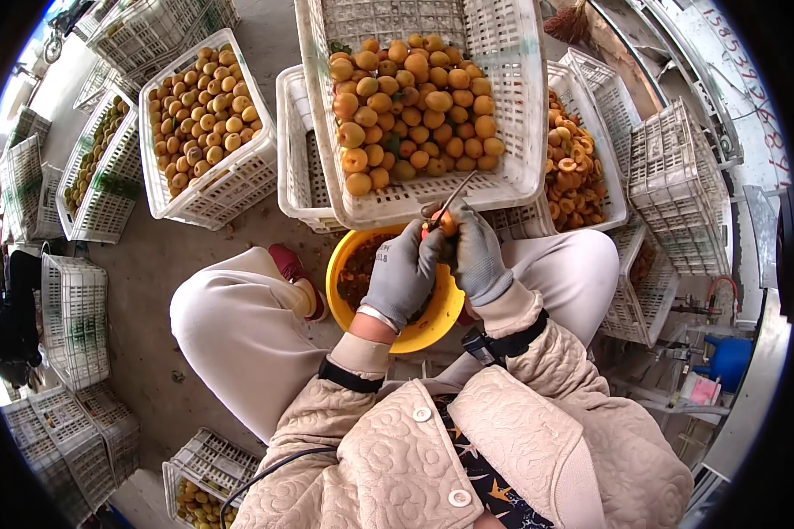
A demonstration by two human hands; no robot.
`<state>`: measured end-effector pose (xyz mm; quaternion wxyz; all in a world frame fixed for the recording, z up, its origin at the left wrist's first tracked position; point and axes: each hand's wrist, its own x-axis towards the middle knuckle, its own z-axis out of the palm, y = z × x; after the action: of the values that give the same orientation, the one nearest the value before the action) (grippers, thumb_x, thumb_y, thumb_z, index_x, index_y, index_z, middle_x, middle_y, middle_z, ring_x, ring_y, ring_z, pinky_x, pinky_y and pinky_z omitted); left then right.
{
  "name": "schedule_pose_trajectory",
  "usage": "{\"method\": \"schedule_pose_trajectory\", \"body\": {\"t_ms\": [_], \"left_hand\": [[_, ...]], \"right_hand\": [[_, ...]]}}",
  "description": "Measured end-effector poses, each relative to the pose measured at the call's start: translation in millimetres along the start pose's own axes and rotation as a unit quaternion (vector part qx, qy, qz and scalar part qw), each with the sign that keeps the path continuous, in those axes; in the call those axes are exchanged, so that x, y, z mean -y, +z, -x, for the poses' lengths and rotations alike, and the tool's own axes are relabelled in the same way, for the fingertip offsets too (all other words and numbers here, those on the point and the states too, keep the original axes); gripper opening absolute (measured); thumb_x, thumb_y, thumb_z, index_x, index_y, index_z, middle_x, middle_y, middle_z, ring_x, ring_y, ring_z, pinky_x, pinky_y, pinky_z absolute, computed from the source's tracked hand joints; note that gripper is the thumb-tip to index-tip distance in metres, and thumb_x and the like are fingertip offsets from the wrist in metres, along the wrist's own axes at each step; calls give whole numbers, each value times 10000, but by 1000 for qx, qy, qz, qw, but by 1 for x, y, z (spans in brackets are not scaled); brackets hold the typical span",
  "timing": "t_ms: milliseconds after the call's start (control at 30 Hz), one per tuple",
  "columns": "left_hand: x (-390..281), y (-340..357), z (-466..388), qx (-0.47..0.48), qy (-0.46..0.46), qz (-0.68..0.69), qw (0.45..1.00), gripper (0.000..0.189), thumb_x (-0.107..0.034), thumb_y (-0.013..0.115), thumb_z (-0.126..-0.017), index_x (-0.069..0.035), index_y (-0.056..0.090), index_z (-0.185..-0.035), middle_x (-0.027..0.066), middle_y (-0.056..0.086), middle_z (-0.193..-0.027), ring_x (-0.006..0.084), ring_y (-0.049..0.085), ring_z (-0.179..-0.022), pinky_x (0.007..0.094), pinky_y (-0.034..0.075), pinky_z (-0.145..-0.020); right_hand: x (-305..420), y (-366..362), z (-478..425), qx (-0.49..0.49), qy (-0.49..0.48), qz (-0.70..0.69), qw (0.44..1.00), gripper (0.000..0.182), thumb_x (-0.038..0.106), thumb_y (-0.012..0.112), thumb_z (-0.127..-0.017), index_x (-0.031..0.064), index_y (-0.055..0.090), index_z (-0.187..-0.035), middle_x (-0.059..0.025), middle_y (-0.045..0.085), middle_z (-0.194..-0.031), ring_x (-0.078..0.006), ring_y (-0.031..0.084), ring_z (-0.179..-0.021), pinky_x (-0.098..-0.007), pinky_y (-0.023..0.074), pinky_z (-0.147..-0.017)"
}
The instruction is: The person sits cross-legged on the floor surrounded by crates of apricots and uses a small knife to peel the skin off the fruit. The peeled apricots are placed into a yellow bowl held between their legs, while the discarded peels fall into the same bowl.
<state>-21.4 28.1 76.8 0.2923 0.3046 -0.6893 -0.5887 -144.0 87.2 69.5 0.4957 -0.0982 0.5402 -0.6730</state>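
Note:
Both my hands wear grey gloves and meet above a yellow basin [447, 311]. My left hand [400, 268] closes around a small thin-bladed knife [458, 192], whose blade points up and away to the right. A bit of red shows by my left thumb, probably the handle. My right hand [478, 248] grips an orange apricot [446, 223] right against the blade; the fingers partly hide it. Just beyond my hands, a tilted white plastic crate [516, 132] holds whole apricots [417, 99]. Dark wet scraps [356, 274] lie in the basin, between my knees.
A crate [612, 198] of halved apricots [572, 172] stands at the right. To the left is a crate [205, 192] full of whole apricots. Stacked crates [675, 185] line the right side, near a blue container [728, 364]. More crates [76, 317] stand far left.

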Motion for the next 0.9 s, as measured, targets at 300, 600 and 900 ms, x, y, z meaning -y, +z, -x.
{"method": "schedule_pose_trajectory", "body": {"t_ms": [300,600,900], "left_hand": [[27,19,6,-4,-16,-152,988,204,-182,543,-993,16,590,-996,255,630,-773,457,609,-758,464,487,-647],[14,-18,0,332,-256,620,663,512,-572,444,-1014,-113,468,-789,-63,268,-539,46,188,-385,227,143,-340],[21,4,-6,-27,-30,8,999,373,-329,529,-1041,14,616,-923,56,581,-678,140,553,-637,299,448,-600]], "right_hand": [[-18,-10,-6,-4,-100,144,985,352,305,453,-1049,3,627,-998,-22,606,-800,-93,536,-649,-232,462,-625],[1,-13,-20,62,-32,8,998,205,262,555,-1019,68,621,-1012,20,597,-820,-33,535,-603,-163,413,-526],[2,-28,-22,77,-25,-133,988,230,227,597,-1010,26,606,-1120,-44,675,-938,-98,641,-731,-232,542,-670]]}}
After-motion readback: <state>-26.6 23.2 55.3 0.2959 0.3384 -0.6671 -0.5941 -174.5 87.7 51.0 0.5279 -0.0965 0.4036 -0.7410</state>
